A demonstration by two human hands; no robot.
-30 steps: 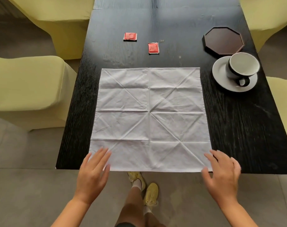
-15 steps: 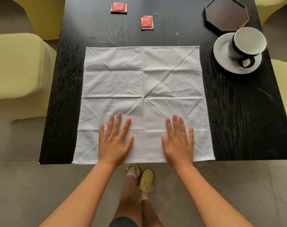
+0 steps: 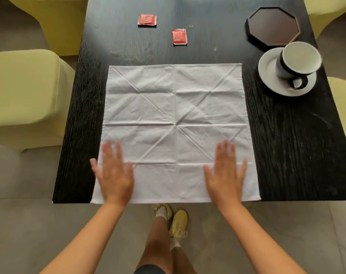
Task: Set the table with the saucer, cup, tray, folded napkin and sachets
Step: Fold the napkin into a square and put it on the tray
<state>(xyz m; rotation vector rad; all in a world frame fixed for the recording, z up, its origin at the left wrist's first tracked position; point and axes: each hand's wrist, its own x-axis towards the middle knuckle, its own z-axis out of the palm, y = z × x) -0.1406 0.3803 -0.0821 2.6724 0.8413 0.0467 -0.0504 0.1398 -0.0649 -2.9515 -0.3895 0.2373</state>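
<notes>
Head view: left hand (image 3: 114,175) and right hand (image 3: 225,175) lie flat, fingers straight, on the unfolded napkin (image 3: 175,115). Cup (image 3: 297,60) sits on saucer (image 3: 267,73), beside tray (image 3: 273,26). Two sachets (image 3: 147,20) lie beyond the napkin on the table (image 3: 296,145).

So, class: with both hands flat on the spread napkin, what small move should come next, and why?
Probably take the near edge and fold it away from the body. The napkin lies fully open and creased, while the task wants it folded. The left hand and right hand rest flat near that edge. The cup already sits on the saucer.
</notes>
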